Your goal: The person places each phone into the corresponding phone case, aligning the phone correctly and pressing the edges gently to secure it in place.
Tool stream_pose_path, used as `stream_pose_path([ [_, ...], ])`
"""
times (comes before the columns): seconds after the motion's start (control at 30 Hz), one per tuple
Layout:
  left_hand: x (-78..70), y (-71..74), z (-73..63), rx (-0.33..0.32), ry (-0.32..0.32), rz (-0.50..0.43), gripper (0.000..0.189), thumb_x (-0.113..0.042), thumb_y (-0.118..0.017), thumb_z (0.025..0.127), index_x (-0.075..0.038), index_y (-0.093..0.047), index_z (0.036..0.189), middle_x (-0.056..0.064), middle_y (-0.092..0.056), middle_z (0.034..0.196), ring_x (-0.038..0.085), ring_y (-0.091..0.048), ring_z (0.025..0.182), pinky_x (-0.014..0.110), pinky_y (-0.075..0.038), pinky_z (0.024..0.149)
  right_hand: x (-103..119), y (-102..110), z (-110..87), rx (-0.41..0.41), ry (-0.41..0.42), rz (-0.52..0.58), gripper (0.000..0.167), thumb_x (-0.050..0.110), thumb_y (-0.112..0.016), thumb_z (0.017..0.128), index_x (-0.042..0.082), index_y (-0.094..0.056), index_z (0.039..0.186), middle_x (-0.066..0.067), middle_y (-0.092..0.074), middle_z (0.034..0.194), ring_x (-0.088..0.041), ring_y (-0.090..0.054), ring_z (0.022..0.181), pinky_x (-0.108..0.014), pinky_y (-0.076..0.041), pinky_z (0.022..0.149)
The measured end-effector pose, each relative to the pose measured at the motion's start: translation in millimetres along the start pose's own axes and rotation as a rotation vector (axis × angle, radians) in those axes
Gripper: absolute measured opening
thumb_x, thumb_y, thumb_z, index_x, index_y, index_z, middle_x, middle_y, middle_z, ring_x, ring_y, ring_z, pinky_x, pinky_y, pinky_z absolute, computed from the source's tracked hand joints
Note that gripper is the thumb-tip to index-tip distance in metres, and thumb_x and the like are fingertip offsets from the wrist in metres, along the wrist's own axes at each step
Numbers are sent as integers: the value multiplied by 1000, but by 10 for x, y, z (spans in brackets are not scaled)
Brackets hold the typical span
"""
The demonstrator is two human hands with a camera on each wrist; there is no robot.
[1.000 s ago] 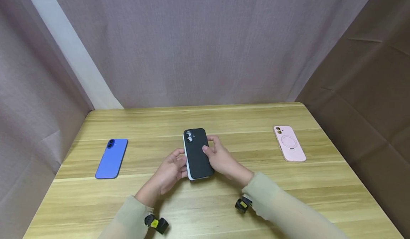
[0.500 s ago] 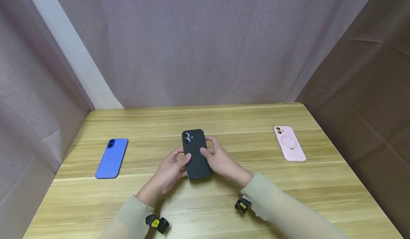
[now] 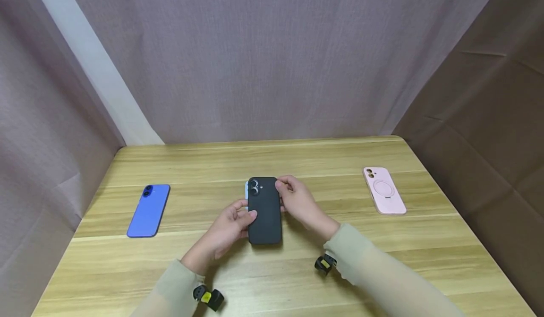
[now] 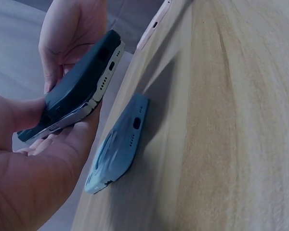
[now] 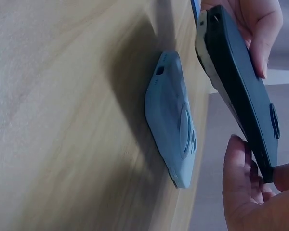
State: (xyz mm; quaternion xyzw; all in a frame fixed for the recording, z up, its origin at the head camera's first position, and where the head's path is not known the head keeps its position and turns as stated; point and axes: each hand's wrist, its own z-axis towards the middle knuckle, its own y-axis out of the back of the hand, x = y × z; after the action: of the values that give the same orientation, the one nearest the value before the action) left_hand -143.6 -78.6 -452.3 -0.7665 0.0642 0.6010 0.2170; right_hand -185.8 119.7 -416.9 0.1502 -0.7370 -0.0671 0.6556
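Note:
A black phone case (image 3: 265,218) is held above the table, its camera openings at the upper left. Beneath it lies a pale phone-like body (image 4: 107,72), whose end with a port and speaker holes shows in the left wrist view. My left hand (image 3: 227,225) grips the lower left side, thumb on the case's back and fingers underneath. With my right hand (image 3: 299,202) I pinch the upper right corner. On the table below lies a light blue phone case (image 5: 166,110) with a ring on its back, mostly hidden in the head view.
To the left a blue phone (image 3: 148,211) lies on the wooden table (image 3: 191,161). A pink phone case (image 3: 388,196) with a ring lies at the right. Grey curtain (image 3: 272,62) hangs behind the table, and brown cloth (image 3: 488,132) stands along its right side.
My left thumb has come onto the black case's back. My right hand has slid from its right side up to the upper corner. The case has shifted slightly right and nearer, and turned straighter.

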Motion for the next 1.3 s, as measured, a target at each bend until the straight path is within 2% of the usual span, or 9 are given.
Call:
stream_pose_path([
  [0.17,25,-7,8,16,-1,0,39,-11,-54,99,1,-38,133,20,-65,115,25,-66,98,41,-54,84,-3,14,16,-5,-6,19,23,22,-49,102,6,-62,114,-10,-62,87,-18,-60,71,-39,-57,64],
  [0.43,42,-7,20,26,-9,3,37,-11,-52,100,0,-40,133,18,-65,117,26,-66,100,42,-54,83,15,23,12,20,-1,14,22,22,-55,100,4,-60,112,-10,-64,89,-18,-62,70,-35,-56,60],
  [0.63,43,-21,11,8,1,-10,37,-10,-52,100,2,-41,133,19,-64,117,26,-65,100,41,-54,84,27,19,15,28,6,-3,20,19,-57,99,2,-59,109,-10,-64,87,-18,-63,68,-34,-56,59],
  [0.77,35,-24,22,-58,-2,2,37,-11,-53,99,6,-44,131,18,-65,116,23,-65,99,39,-54,85,28,17,9,27,9,-1,20,17,-57,99,1,-60,110,-10,-65,86,-18,-64,67,-38,-57,60],
  [1.03,-91,0,69,-262,-38,-31,35,-20,-56,99,2,-52,125,15,-68,108,22,-67,91,37,-56,76,20,-30,-36,87,31,2,19,17,-57,99,1,-60,109,-9,-66,86,-18,-64,66,-43,-57,62],
  [1.17,-145,-1,78,-320,-58,-57,33,-24,-59,97,2,-55,119,14,-70,103,22,-68,87,36,-56,72,36,-69,-59,129,44,8,19,17,-58,99,1,-60,109,-9,-66,89,-18,-64,67,-50,-56,66],
  [1.3,-171,-9,70,-350,-67,-55,31,-22,-61,96,1,-57,116,13,-70,100,21,-68,84,35,-56,71,46,-85,-65,132,44,19,18,17,-57,99,1,-60,108,-9,-67,89,-19,-65,67,-50,-56,65],
])
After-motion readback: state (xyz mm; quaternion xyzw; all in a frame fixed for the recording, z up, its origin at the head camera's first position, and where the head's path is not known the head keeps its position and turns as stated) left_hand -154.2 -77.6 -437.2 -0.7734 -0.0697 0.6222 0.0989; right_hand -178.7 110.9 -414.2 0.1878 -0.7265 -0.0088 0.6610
